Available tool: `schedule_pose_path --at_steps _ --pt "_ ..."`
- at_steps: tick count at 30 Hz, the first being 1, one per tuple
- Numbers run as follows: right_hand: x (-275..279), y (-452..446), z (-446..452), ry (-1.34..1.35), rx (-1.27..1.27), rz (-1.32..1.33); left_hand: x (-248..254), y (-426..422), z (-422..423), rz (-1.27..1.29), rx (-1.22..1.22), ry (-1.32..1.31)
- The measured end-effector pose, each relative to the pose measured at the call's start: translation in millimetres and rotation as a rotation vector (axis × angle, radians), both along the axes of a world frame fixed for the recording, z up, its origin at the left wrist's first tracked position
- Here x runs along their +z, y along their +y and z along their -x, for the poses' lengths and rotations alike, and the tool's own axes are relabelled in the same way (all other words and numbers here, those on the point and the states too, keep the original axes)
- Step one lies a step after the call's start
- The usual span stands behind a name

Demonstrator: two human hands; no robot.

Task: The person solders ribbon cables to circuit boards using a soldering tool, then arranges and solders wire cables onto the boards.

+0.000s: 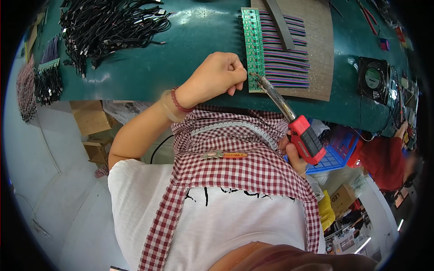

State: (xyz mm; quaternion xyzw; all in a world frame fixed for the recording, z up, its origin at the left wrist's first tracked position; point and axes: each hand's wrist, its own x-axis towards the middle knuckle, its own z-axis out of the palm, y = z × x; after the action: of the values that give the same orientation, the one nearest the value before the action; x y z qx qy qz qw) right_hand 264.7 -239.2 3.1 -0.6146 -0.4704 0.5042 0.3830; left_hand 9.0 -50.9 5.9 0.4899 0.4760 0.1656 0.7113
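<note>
My left hand [221, 74] is closed, its pinched fingertips at the lower left edge of a green circuit board panel [254, 49]; whatever they hold is too small to make out. Low at the right, my right hand [294, 156] is wrapped round the red and black handle of a soldering iron [307, 137]. The iron's tip touches or nearly touches the panel's lower end, close to my left fingertips. Rows of multicoloured wires [287, 67] run rightward from the panel over a brown board [318, 54]. A grey bar [280, 25] lies across the upper wires.
Black cables [108, 27] are heaped at the upper left of the green table [199, 40], with wire bundles [49, 77] beyond. A black fan [374, 79] stands at the right. A blue basket [337, 151] is below the table edge. Another person in red [384, 160] is at the far right.
</note>
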Motion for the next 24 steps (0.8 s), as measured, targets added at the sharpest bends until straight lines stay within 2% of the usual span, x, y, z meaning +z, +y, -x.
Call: schedule_pose_path --at_steps 4,6,7,12,14,19,24 --pt "2.1 -1.8 -4.3 0.012 0.077 0.034 0.9 0.4 -0.6 0.002 0.001 0.003" --pt "13.4 7.5 4.3 0.265 -0.058 0.030 2.2 0.7 -0.6 0.000 -0.001 0.010" --pt "13.0 8.1 4.1 0.266 -0.066 0.024 1.8 0.2 -0.2 0.015 0.002 0.006" --pt "12.9 7.9 2.4 0.202 -0.010 0.072 2.1 1.2 -0.8 0.025 0.004 0.005" --pt "8.5 6.1 2.9 0.086 0.056 0.050 2.3 0.8 -0.5 0.021 0.004 0.008" --pt "-1.9 -0.8 -0.9 0.166 0.077 0.062 2.6 0.9 -0.8 0.018 0.005 0.002" --pt "-8.9 -8.1 -9.9 -0.016 0.124 0.017 1.9 0.7 -0.1 -0.002 0.000 -0.001"
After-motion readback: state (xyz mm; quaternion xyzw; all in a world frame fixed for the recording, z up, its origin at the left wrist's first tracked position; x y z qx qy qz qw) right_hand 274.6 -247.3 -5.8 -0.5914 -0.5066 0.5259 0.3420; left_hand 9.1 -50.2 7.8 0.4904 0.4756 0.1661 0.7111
